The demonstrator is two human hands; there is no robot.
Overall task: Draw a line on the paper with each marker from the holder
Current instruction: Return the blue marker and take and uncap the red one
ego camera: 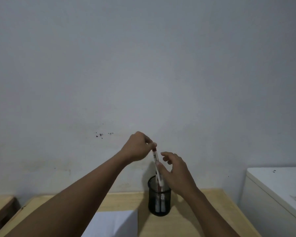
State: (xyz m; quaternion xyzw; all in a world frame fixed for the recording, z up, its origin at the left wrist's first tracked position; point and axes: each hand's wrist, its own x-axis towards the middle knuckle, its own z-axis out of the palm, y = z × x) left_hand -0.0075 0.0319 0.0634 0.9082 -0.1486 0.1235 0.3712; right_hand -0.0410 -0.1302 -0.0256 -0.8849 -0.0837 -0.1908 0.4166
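Note:
A black mesh holder stands on the wooden table near the wall, with white markers inside it. Above it a white marker with a red end is held tilted, its lower end at the holder's mouth. My left hand pinches the marker's top end. My right hand touches the marker's lower body with thumb and fingertips, the other fingers spread. A white sheet of paper lies at the table's front, partly hidden by my left forearm.
A white cabinet stands to the right of the table. A darker wooden surface sits at the far left. A pale wall with small dark marks rises right behind the table.

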